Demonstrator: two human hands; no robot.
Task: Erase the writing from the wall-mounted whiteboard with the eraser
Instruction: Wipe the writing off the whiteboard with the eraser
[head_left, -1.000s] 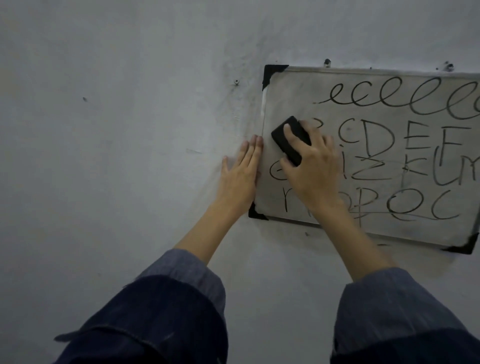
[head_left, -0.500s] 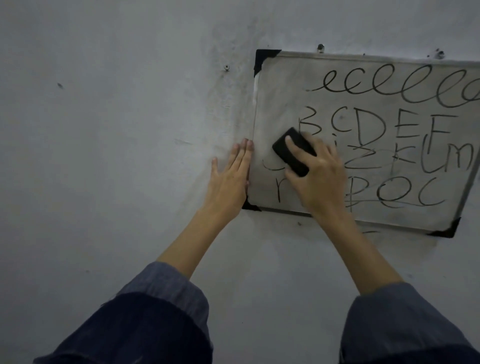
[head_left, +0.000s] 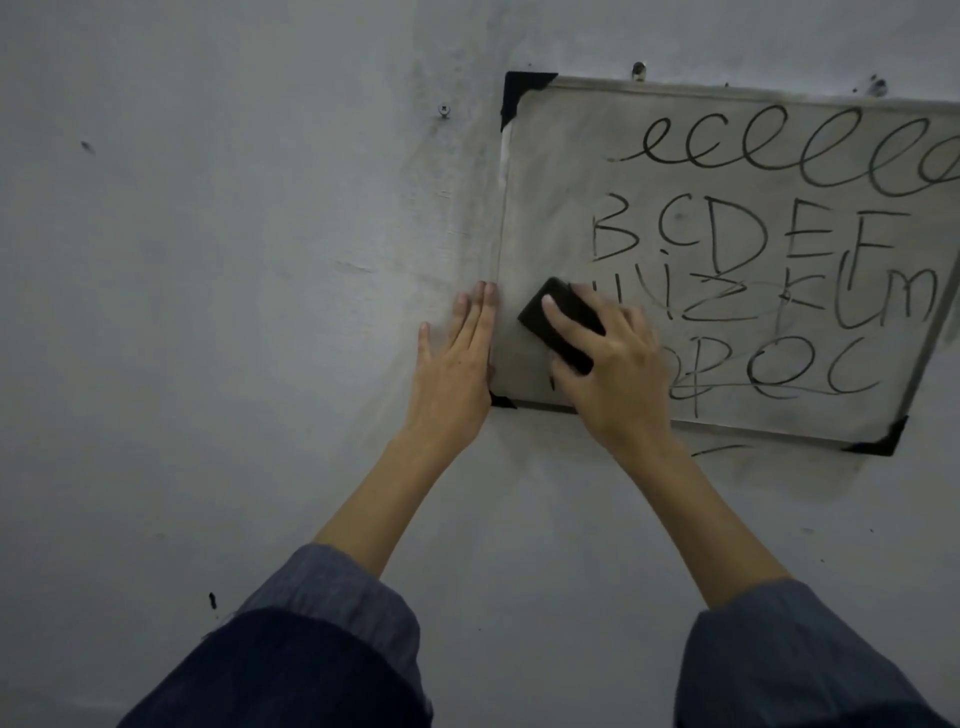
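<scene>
While gripped by the right hand (head_left: 618, 364), eraser (head_left: 558, 319) against whiteboard (head_left: 545, 208)

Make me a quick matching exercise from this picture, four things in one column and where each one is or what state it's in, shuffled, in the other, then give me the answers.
Things
1. eraser
2. left hand
3. loops
4. whiteboard

Places or states
A. flat on the wall at the board's left edge
B. written along the top of the board
C. gripped in the right hand, low on the board's left side
D. hung on the wall, black corner caps

Pairs: 1-C, 2-A, 3-B, 4-D
</scene>
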